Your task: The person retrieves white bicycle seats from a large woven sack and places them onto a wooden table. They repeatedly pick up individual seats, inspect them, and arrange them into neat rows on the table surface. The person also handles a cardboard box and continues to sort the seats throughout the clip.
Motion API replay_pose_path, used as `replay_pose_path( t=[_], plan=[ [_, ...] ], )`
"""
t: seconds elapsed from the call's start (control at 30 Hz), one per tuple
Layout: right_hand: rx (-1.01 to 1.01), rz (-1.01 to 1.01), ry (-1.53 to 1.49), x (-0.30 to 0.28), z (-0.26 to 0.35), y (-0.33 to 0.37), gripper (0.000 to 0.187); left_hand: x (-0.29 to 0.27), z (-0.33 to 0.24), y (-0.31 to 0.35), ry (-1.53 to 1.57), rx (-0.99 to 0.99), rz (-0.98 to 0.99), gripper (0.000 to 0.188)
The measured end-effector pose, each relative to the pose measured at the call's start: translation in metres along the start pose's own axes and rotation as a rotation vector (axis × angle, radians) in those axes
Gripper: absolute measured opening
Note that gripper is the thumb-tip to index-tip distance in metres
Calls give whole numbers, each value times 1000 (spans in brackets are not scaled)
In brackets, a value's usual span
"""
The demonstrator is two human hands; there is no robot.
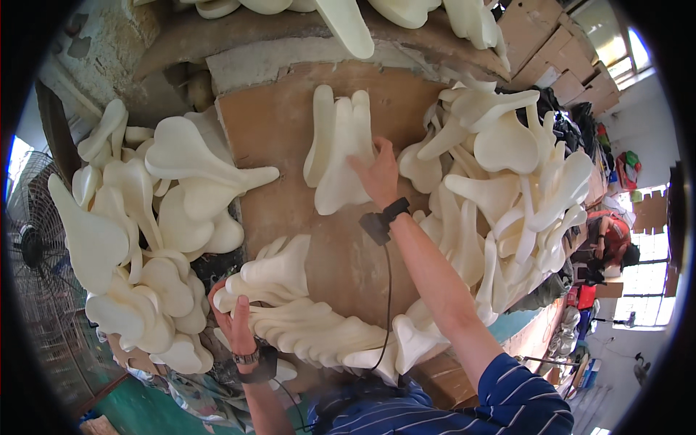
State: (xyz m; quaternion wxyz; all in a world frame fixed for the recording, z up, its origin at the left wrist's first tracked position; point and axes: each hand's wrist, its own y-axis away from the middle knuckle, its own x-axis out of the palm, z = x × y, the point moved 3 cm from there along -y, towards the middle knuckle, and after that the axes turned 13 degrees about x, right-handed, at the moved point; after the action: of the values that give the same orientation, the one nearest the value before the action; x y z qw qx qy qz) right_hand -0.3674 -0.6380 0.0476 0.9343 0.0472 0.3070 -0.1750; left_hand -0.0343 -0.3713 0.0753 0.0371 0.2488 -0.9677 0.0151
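Note:
Cream moulded foam pieces, broad at one end and narrowing to a tongue, surround me. On the brown board ahead, a small group includes a foam piece [341, 159] with its broad end toward me. My right hand [377, 174] closes on its right edge, thumb on the face and fingers along the side. Lower left, my left hand [233, 319] is curled at the left end of a row of overlapping foam pieces [319, 330]. A narrow foam tip [225, 299] lies between its thumb and fingers. Both wrists wear dark straps with small devices.
Foam pieces are heaped left [196, 167] and right [507, 145], with others on a ledge [290, 36] beyond the brown board [283, 210]. A cable [389, 290] hangs from my right wrist. A fan [32, 246] stands far left; another person [612, 239] is far right.

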Motion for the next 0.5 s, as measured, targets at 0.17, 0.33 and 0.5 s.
replay_pose_path(
  t=[0.17, 0.33, 0.5],
  plan=[
    [-85, 104, 74, -3, -12, -18, 77, 0, 2, 0, 26, -6, -5, 54],
    [79, 296, 116, -5, -33, -26, 78, -3, 6, 0, 0, 3, -24, 56],
    [162, 460, -244, -3, -41, -23, 76, -3, 8, -1, 29, 5, -36, 57]
  ],
)
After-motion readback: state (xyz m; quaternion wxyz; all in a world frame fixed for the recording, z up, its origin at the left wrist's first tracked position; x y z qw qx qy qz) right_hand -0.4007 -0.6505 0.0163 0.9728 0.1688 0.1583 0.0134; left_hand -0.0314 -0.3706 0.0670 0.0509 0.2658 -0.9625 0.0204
